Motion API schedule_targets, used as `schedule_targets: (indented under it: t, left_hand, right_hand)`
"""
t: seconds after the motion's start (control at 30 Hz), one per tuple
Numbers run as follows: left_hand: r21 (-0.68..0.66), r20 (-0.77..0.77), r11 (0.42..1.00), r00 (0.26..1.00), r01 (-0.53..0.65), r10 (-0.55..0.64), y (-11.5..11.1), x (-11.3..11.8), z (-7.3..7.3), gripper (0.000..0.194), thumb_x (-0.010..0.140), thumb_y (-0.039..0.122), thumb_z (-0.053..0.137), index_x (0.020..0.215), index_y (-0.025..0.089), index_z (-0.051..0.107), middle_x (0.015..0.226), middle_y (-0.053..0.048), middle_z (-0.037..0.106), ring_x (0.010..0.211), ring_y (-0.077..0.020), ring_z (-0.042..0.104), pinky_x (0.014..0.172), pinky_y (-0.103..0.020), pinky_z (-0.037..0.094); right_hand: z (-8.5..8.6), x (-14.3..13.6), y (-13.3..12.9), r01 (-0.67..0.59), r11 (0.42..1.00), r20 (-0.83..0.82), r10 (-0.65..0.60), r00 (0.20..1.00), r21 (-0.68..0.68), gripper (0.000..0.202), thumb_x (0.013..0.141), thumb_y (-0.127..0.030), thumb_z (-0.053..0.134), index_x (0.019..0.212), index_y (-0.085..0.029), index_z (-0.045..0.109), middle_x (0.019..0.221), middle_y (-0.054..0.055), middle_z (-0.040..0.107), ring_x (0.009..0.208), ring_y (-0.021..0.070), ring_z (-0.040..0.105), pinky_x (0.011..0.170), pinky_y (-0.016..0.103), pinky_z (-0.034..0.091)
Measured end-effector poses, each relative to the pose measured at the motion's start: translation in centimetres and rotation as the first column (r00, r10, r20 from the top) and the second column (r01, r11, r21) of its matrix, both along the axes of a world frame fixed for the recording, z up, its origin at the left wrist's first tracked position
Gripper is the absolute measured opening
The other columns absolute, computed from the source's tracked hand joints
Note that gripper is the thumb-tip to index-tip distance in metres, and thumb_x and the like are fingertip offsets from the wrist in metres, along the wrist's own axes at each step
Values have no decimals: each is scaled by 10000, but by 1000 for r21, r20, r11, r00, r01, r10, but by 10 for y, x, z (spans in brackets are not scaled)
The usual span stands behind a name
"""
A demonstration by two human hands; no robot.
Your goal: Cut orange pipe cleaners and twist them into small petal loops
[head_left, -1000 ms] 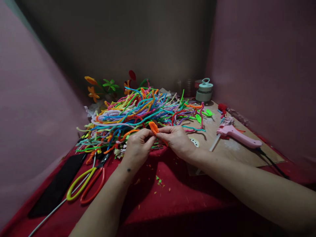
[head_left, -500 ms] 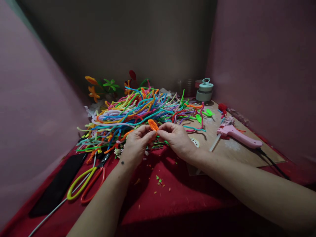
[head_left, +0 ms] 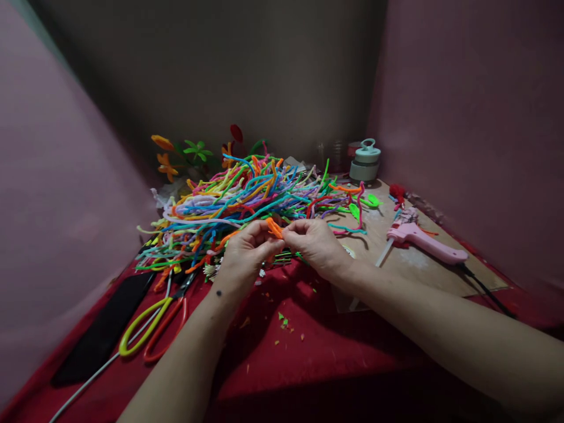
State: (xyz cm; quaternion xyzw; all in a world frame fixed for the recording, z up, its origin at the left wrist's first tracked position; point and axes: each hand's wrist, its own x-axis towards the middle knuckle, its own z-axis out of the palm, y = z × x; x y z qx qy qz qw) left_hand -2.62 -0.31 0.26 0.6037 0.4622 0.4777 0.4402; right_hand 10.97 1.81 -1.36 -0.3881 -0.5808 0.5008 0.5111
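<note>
- Pinkish walls (head_left: 66, 194) flank a dim corner, and a red-clothed surface (head_left: 326, 352) spreads beneath both arms.
- Held above the front edge of a multicoloured pile of fuzzy stems (head_left: 229, 202) is a small orange fuzzy piece (head_left: 275, 228), between the two hands.
- On the left hand (head_left: 249, 249), thumb and forefinger pinch the orange piece's near side; the remaining fingers curl in behind.
- On the right hand (head_left: 315, 247), thumb and forefinger tips press together on its lower right end.
- Compared with half a second ago, the piece sits slightly lower and looks slimmer, more like strands side by side than an open oval face.
- That suggests it is being turned or squeezed, with shaping by hand still under way; which of the two, I cannot tell.
- Green and orange scraps (head_left: 284, 322) lie on the cloth below the hands.
- Yellow-and-red-handled scissors (head_left: 166, 304) rest to the left, untouched; a pink glue gun (head_left: 427, 242) lies on a board (head_left: 458, 277) to the right, also untouched.
</note>
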Motion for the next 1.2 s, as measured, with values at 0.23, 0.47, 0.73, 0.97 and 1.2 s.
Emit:
schedule_targets:
  t: [0.23, 0.47, 0.73, 0.97, 1.2]
  left_hand:
    - [8, -168, 999, 985, -35, 35, -4, 2, 4, 189, 754, 350, 574, 785, 164, 592, 597, 39, 498, 503, -76, 414, 476, -196, 327]
    - [306, -419, 945, 874, -119, 245, -6, 5, -6, 217, 811, 333, 481, 705, 160, 558, 626, 27, 496, 589, -98, 425, 547, -205, 335]
    - [444, -482, 880, 783, -170, 394, -11, 10, -7, 221, 803, 287, 474, 611, 180, 495, 554, 43, 442, 521, -91, 394, 519, -207, 313]
    - [274, -347, 949, 904, -156, 249, -6, 7, -11, 180, 799, 330, 495, 734, 176, 561, 612, 34, 497, 555, -98, 449, 519, -195, 358]
    - [287, -363, 951, 906, -114, 218, -5, 2, -10, 178, 807, 329, 493, 792, 172, 575, 680, 5, 561, 606, -113, 480, 551, -207, 373]
  right_hand:
    - [1, 0, -6, 36, 998, 29, -37, 999, 45, 81, 660, -204, 534, 599, -152, 542, 559, -37, 489, 523, 82, 409, 499, 213, 324]
    - [1, -1, -13, 121, 970, 212, -166, 963, 213, 101, 704, -228, 509, 620, -172, 518, 586, -25, 516, 556, 97, 450, 544, 222, 339]
    - [4, 1, -16, 114, 893, 390, -301, 870, 435, 127, 718, -185, 484, 598, -188, 442, 550, -31, 451, 519, 93, 385, 528, 230, 284]
    - [1, 0, -10, 115, 946, 298, -208, 932, 302, 108, 710, -220, 482, 616, -189, 440, 567, -37, 461, 538, 96, 412, 530, 222, 308]
    - [-2, 0, -9, 67, 966, 238, -129, 963, 252, 93, 721, -228, 476, 643, -186, 449, 582, -42, 452, 548, 95, 410, 523, 219, 306]
